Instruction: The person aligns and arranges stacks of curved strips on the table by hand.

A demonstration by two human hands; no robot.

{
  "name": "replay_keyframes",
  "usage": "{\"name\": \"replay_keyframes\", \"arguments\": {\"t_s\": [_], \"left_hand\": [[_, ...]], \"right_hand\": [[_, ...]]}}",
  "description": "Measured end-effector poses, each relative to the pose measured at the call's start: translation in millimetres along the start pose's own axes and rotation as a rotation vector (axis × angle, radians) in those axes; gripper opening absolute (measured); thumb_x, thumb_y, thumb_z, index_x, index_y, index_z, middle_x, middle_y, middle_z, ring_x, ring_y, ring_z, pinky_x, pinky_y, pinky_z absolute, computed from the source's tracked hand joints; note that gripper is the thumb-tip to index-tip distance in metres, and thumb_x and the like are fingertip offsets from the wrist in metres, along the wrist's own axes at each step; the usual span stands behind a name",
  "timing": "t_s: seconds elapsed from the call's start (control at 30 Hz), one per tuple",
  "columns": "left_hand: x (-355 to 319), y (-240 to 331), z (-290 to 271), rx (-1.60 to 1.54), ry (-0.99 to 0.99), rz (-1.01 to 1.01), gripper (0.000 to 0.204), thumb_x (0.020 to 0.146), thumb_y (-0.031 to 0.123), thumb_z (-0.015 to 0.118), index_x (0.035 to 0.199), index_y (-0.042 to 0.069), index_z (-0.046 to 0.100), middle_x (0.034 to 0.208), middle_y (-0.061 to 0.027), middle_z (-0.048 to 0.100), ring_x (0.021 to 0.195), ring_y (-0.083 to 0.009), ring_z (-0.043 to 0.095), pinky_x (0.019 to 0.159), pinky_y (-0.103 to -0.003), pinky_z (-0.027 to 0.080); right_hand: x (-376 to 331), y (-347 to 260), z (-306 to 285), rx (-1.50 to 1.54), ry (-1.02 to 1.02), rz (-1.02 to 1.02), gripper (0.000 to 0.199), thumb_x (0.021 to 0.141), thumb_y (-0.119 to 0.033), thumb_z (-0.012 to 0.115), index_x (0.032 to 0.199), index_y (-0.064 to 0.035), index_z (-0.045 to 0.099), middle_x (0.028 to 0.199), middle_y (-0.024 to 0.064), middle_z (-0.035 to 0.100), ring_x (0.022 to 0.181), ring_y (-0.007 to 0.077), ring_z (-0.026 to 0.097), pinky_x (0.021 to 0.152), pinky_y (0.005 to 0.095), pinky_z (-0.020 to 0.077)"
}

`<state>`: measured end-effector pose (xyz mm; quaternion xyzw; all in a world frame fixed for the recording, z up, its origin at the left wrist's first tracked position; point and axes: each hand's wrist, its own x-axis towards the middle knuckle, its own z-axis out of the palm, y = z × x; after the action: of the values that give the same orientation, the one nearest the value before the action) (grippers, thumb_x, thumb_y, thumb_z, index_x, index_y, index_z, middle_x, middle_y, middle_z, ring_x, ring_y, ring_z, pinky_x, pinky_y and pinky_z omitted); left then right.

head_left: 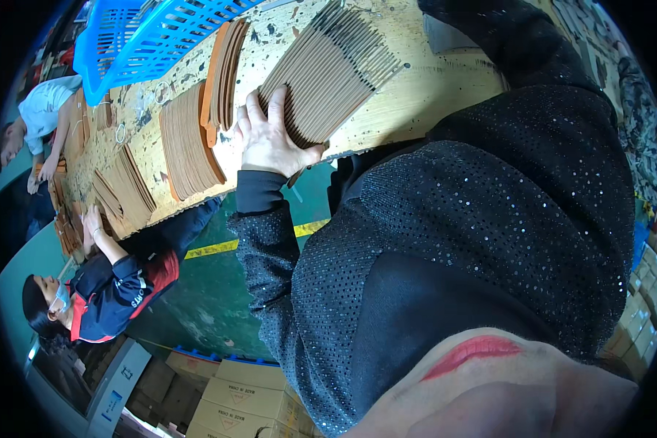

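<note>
My left hand (266,139) rests with spread fingers against the near left end of a fanned row of thin brown strips (321,77). The strips look like leather and lie close together, with dark marks across their far right part. My thumb sits by the table's near edge. From the upper right, my right sleeve (518,44) reaches over the table, and the right hand is out of the picture. Left of my left hand stands a bundle of orange-brown strips (226,73), and beyond it a larger stack of brown strips (190,142).
A blue plastic basket (150,47) stands at the table's far left. The worktable (409,87) is pale and spotted with dark stains. A grey flat piece (445,35) lies by my right sleeve. Two people work farther left, one in a dark shirt (128,288). Cartons (241,398) are stacked behind.
</note>
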<state>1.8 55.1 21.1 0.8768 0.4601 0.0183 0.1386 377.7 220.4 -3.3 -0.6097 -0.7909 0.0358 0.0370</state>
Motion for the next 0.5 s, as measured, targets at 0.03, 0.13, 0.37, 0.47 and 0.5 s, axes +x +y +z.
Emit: {"name": "replay_keyframes", "arguments": {"t_s": [0.03, 0.13, 0.37, 0.47, 0.5], "left_hand": [[0, 0, -1, 0.001, -0.002, -0.004, 0.117, 0.052, 0.054, 0.087, 0.153, 0.019, 0.038, 0.152, -0.0322, 0.031, 0.139, -0.0562, 0.030, 0.113, -0.066, 0.031], [-4, 0, -3, 0.003, -0.021, -0.046, 0.118, 0.051, 0.053, 0.087, 0.153, 0.019, 0.038, 0.152, -0.0313, 0.031, 0.140, -0.0558, 0.029, 0.114, -0.065, 0.030], [0, 2, -6, 0.017, -0.039, -0.032, 0.121, 0.050, 0.052, 0.090, 0.154, 0.017, 0.038, 0.150, -0.0286, 0.034, 0.138, -0.0543, 0.032, 0.113, -0.065, 0.031], [-13, -4, 0, -0.003, 0.003, -0.057, 0.120, 0.051, 0.051, 0.090, 0.153, 0.017, 0.037, 0.149, -0.0272, 0.034, 0.136, -0.0533, 0.034, 0.111, -0.065, 0.032], [-15, -5, 0, -0.010, 0.024, -0.065, 0.119, 0.051, 0.050, 0.090, 0.153, 0.017, 0.038, 0.149, -0.0269, 0.034, 0.136, -0.0530, 0.034, 0.111, -0.066, 0.032]], "right_hand": [[2, 7, 7, 0.038, 0.098, 0.024, 0.029, 0.092, -0.031, 0.064, 0.095, -0.0043, 0.076, 0.092, 0.0204, 0.073, 0.087, 0.0385, 0.071, 0.080, 0.0500, 0.0542], [11, 19, 12, 0.018, 0.179, -0.007, 0.028, 0.091, -0.029, 0.064, 0.096, -0.0043, 0.076, 0.091, 0.0202, 0.073, 0.088, 0.0385, 0.070, 0.081, 0.0504, 0.0536], [-19, 29, 5, -0.152, 0.078, -0.294, 0.025, 0.090, -0.026, 0.065, 0.099, -0.0043, 0.076, 0.089, 0.0200, 0.072, 0.090, 0.0384, 0.069, 0.084, 0.0513, 0.0523], [-49, -17, 7, -0.023, 0.116, -0.281, 0.026, 0.086, -0.022, 0.066, 0.102, -0.0029, 0.075, 0.093, 0.0203, 0.072, 0.091, 0.0386, 0.068, 0.084, 0.0487, 0.0522], [-62, -40, -4, 0.106, 0.161, -0.187, 0.029, 0.083, -0.020, 0.067, 0.105, -0.0015, 0.074, 0.097, 0.0207, 0.073, 0.091, 0.0388, 0.067, 0.084, 0.0460, 0.0523]]}}
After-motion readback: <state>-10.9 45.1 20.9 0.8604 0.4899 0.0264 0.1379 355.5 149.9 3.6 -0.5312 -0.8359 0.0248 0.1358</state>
